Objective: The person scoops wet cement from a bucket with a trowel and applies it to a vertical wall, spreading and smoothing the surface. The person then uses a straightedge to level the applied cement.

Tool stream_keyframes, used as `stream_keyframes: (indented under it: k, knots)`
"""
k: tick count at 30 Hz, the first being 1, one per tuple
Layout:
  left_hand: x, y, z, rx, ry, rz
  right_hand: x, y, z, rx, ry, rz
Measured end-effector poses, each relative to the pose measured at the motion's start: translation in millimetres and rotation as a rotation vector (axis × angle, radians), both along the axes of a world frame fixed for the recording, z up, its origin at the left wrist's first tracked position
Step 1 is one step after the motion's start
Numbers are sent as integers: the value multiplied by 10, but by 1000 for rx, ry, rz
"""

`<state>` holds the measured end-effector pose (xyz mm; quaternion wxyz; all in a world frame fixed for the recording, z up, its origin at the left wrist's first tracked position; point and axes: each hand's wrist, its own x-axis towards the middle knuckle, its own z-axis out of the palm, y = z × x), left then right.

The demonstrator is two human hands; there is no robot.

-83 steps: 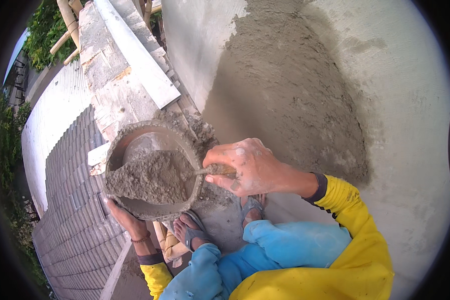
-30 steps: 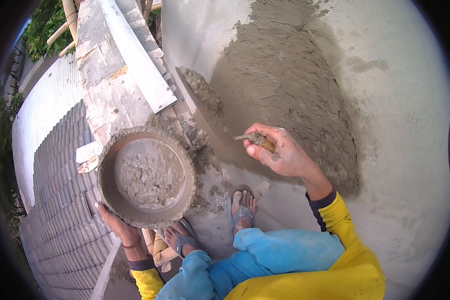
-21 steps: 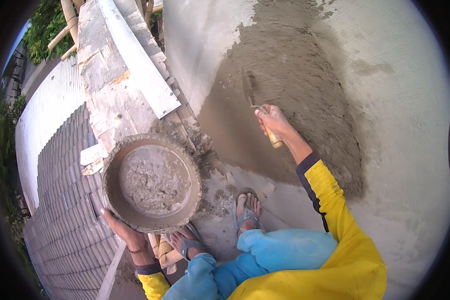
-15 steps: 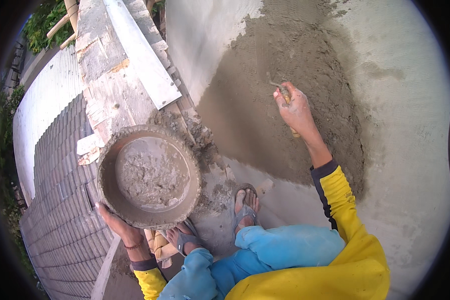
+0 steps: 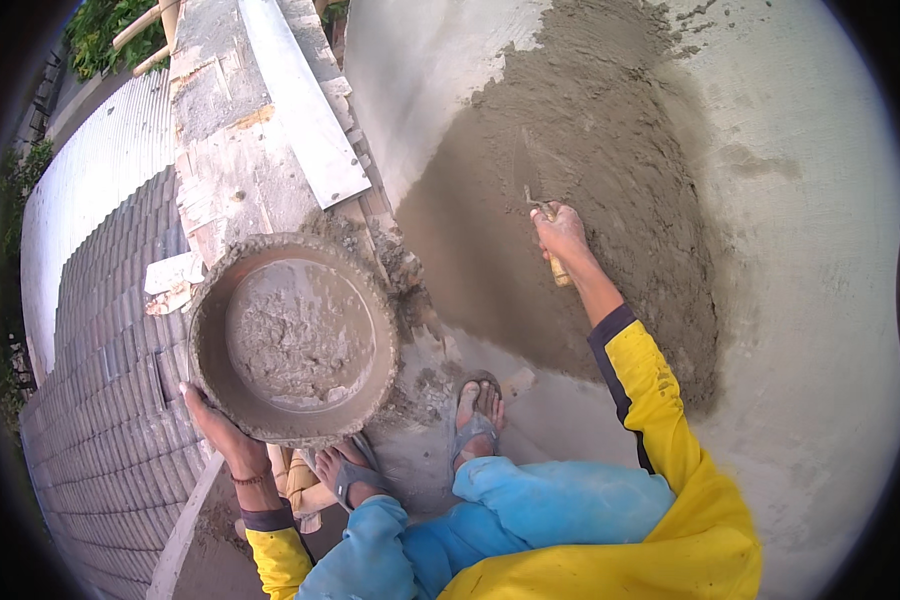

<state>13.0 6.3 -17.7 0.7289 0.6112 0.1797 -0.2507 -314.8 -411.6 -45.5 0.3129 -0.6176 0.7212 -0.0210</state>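
At the bottom edge, a yellow shirt point(image 5: 660, 540) and blue trousers point(image 5: 560, 500) belong to the person, whose sandalled feet point(image 5: 478, 420) show at lower centre. The left hand point(image 5: 228, 440), left of the feet, is pressed to the lower-left outer side of a round basin point(image 5: 232, 397); its fingers run partly out of sight beneath, so I cannot tell how far they close. The basin sits left of centre, its rim thickly crusted, with wet grey mortar point(image 5: 295, 335) spread over its bottom.

Right of centre and higher up, the right hand point(image 5: 563, 235) is wrapped snugly around the pale handle of a trowel point(image 5: 526, 178), its blade pointing up the frame over a broad patch of rough wet plaster point(image 5: 630, 190) (the blade is so coated that it nearly blends in). The patch covers part of a pale grey wall point(image 5: 800, 240) filling the right side.

Above the basin, a mortar-splashed plank point(image 5: 220, 185) runs toward the top edge, bearing a long white strip point(image 5: 305, 110). Farther off at the left are a grey tiled roof point(image 5: 120, 330) and a whitish corrugated sheet point(image 5: 100, 190), with bamboo poles point(image 5: 142, 25) and green foliage point(image 5: 95, 35) at upper left.
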Motion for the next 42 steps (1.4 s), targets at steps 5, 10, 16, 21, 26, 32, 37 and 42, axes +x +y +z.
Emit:
stream_keyframes:
  k: [5,10,16,21,26,32,37,42]
  knots:
    - [5,-17,18,-64,27,-47,-322,336,356,-284,139,216]
    - [2,-31,36,-71,25,-36,-210,845,1193,-409,290,420]
    - [9,19,-34,-44,-16,-63,-103,1136,1921,328,-522,703]
    - [8,64,-69,53,-237,-127,31,820,1651,602,-765,413]
    - [-41,-38,84,-42,-51,-89,129,875,2211,-542,97,294]
    - [-153,-191,242,38,-208,-142,214,1215,2323,-674,306,927]
    - [-286,-366,356,205,-378,-115,611,1303,1784,-676,530,1319]
    - [-504,-575,552,382,-563,-129,1238,1553,1434,-524,220,1459]
